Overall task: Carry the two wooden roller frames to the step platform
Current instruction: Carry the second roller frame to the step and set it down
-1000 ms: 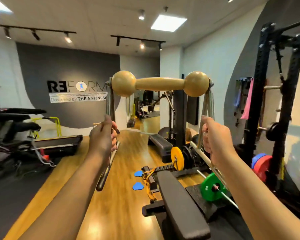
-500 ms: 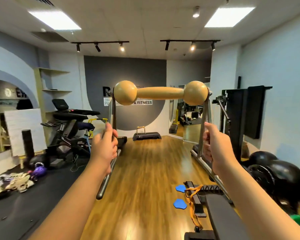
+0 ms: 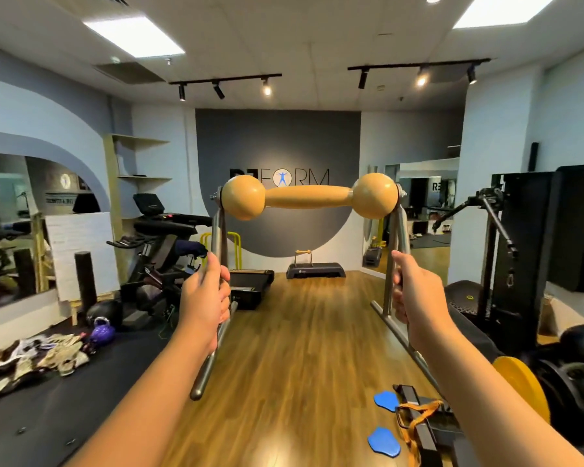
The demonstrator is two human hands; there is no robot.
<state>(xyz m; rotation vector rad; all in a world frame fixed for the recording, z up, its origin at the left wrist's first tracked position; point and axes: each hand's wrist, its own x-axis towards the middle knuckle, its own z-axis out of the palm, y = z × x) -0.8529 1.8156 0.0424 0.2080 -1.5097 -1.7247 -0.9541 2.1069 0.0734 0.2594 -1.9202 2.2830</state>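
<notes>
Out in front at chest height, the wooden roller frame [image 3: 309, 197] hangs between both fists: left hand [image 3: 205, 293] and right hand [image 3: 417, 293] each clamped round a steel upright. Bare wood floor [image 3: 304, 332] runs ahead to the step platform [image 3: 316, 270], where a second roller frame [image 3: 304, 257] stands.

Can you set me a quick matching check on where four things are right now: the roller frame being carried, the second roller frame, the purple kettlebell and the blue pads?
Things:
1. carried roller frame
2. second roller frame
3. purple kettlebell
4. blue pads

Places:
A. on the step platform by the far wall
B. on the wooden floor, lower right
C. in the air, left hand and right hand gripping its metal uprights
D. on the black mat, left side

Pairs: 1-C, 2-A, 3-D, 4-B
</notes>
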